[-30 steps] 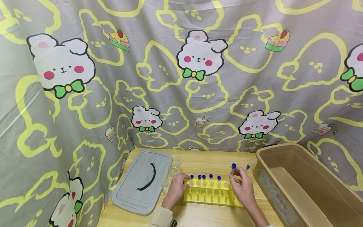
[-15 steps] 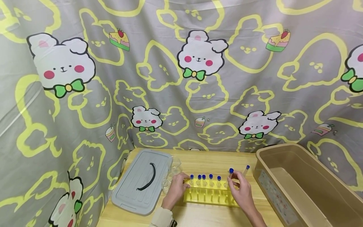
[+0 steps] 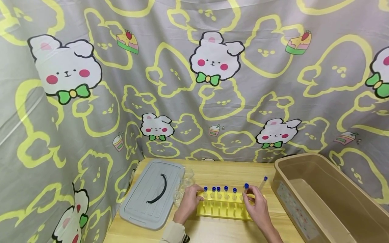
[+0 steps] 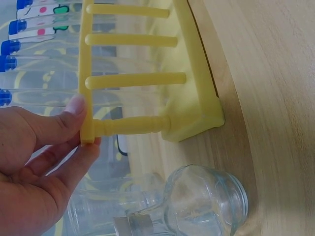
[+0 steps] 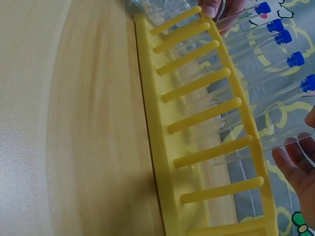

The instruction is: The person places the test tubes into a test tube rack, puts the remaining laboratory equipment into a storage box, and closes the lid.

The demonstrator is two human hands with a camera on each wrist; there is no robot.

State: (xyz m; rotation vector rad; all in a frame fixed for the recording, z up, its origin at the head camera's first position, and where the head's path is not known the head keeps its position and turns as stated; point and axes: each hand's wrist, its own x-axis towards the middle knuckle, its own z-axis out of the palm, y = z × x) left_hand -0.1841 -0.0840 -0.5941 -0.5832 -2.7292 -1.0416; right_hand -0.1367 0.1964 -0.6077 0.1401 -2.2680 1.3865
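A yellow test tube rack (image 3: 223, 210) stands on the wooden table, holding several clear test tubes with blue caps (image 3: 226, 188). My left hand (image 3: 190, 199) pinches the left end of the rack's top bar between thumb and fingers, as the left wrist view shows up close. Near the rack's right end, my right hand (image 3: 257, 205) holds another blue-capped test tube (image 3: 246, 186) by its upper part. In the right wrist view this tube (image 5: 278, 142) passes down through the rack's top bar. Behind the right hand, one more blue-capped tube (image 3: 265, 179) leans at a slant.
Left of the rack lies a grey lid (image 3: 146, 202) with a black handle. Clear glass vessels, among them a flask (image 4: 197, 201), stand between lid and rack. A deep brown bin (image 3: 299, 192) occupies the right side. A patterned curtain (image 3: 182, 84) hangs behind the table.
My right hand has moved left and down with its test tube, whose cap now sits lower, almost in line with the others. The left hand has stayed on the rack.
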